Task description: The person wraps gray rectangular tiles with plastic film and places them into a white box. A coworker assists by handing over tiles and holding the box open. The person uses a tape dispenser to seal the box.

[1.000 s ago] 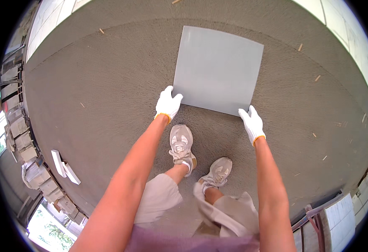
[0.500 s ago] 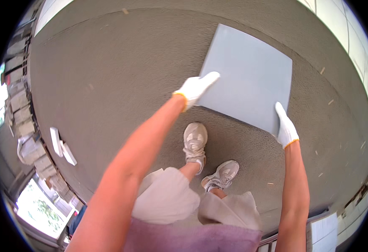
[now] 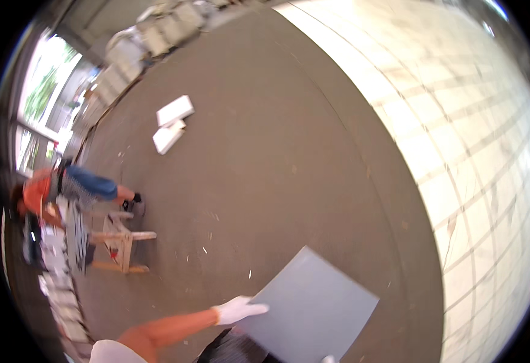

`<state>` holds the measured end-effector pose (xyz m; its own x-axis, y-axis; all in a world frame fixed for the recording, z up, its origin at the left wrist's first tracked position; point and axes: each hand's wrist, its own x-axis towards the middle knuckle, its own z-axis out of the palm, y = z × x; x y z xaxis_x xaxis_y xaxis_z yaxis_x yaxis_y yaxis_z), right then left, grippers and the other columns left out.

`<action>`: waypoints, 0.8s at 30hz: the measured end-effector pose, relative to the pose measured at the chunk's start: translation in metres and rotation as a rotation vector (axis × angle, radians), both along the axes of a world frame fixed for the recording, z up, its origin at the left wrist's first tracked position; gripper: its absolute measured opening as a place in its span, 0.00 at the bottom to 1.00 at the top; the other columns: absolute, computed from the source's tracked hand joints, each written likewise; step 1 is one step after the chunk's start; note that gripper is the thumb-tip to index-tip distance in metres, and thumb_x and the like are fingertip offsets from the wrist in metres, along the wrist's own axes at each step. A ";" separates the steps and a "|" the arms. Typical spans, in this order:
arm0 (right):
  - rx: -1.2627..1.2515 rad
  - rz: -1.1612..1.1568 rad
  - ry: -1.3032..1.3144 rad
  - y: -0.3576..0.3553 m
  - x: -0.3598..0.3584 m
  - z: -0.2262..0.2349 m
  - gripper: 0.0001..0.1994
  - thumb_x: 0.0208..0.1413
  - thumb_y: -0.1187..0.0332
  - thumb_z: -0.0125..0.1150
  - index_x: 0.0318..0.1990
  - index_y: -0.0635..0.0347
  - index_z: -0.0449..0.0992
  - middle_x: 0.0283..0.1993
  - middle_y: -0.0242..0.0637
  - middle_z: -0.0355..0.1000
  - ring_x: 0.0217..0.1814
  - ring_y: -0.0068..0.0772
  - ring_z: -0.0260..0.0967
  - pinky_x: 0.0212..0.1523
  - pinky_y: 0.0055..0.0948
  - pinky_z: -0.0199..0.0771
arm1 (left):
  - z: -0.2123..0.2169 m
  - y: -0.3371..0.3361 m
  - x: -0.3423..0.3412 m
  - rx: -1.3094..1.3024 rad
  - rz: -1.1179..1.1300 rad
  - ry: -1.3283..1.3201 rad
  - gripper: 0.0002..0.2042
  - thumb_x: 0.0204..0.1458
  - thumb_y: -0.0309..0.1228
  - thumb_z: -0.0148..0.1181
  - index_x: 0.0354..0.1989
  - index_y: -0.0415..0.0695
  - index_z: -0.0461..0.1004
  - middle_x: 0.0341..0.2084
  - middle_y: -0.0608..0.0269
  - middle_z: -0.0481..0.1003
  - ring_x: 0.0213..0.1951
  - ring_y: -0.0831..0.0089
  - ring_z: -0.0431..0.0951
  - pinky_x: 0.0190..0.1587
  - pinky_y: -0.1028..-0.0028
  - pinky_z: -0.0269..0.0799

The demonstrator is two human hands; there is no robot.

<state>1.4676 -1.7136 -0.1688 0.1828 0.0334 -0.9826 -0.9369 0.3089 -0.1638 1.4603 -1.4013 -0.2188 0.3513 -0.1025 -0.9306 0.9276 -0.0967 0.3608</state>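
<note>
A large, thin, square grey tile (image 3: 310,308) is held low in front of me, its upper corner pointing away. My left hand (image 3: 240,310), in a white knitted glove, grips its left edge with the thumb lying over the face. Of my right hand (image 3: 329,359), just a white gloved fingertip shows on the tile's near edge at the bottom of the view. The rest of that hand is out of the picture.
Pale tiles (image 3: 422,121) cover the ground on the right, beside the brown-grey floor (image 3: 265,157). Two white blocks (image 3: 174,112) lie far left. A co-worker (image 3: 83,184) bends by a wooden trestle (image 3: 122,242) at left. Stacked pale packages (image 3: 156,36) line the far edge.
My view has swung round, bringing the co-worker, trestle and more pale tiles into sight. The tile now sits lower in the picture, still held; my shoes have left the view.
</note>
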 end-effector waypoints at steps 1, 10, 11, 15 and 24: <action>0.014 0.080 -0.009 0.013 -0.009 0.032 0.23 0.66 0.66 0.55 0.66 0.65 0.65 0.63 0.43 0.69 0.62 0.41 0.69 0.63 0.42 0.71 | 0.037 0.014 -0.039 0.031 0.060 0.028 0.34 0.60 0.54 0.57 0.67 0.39 0.67 0.62 0.52 0.71 0.64 0.63 0.69 0.67 0.65 0.61; 0.363 1.185 -0.504 0.093 -0.132 0.143 0.27 0.64 0.60 0.59 0.64 0.71 0.66 0.59 0.45 0.72 0.59 0.39 0.71 0.60 0.37 0.72 | 0.313 -0.035 -0.358 0.432 0.936 -0.150 0.33 0.53 0.50 0.66 0.60 0.36 0.72 0.49 0.54 0.79 0.51 0.69 0.77 0.57 0.69 0.70; 0.410 1.338 -0.589 0.104 -0.150 0.139 0.28 0.65 0.59 0.59 0.64 0.72 0.66 0.59 0.45 0.72 0.59 0.39 0.71 0.60 0.37 0.72 | 0.332 -0.036 -0.382 0.490 0.945 -0.129 0.32 0.52 0.50 0.67 0.58 0.37 0.74 0.46 0.54 0.80 0.48 0.69 0.78 0.54 0.69 0.72; 0.674 1.811 -0.612 0.176 -0.244 0.203 0.31 0.69 0.51 0.52 0.69 0.65 0.60 0.65 0.42 0.67 0.63 0.41 0.68 0.62 0.41 0.69 | 0.400 -0.052 -0.486 0.786 0.772 -0.053 0.25 0.54 0.50 0.64 0.51 0.43 0.78 0.41 0.48 0.80 0.42 0.59 0.82 0.47 0.68 0.76; 0.832 1.187 0.492 0.303 -0.583 0.240 0.33 0.63 0.49 0.59 0.67 0.62 0.59 0.69 0.50 0.58 0.71 0.57 0.58 0.69 0.64 0.62 | 0.371 -0.061 -0.769 1.369 -0.059 -0.048 0.07 0.51 0.32 0.57 0.35 0.44 0.70 0.27 0.55 0.75 0.26 0.57 0.81 0.24 0.58 0.75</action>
<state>0.8844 -1.4107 0.0713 -0.6743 0.4757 -0.5648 -0.6096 -0.7902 0.0623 0.6916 -1.4623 0.1522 0.4129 0.8647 -0.2860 0.8992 -0.4369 -0.0229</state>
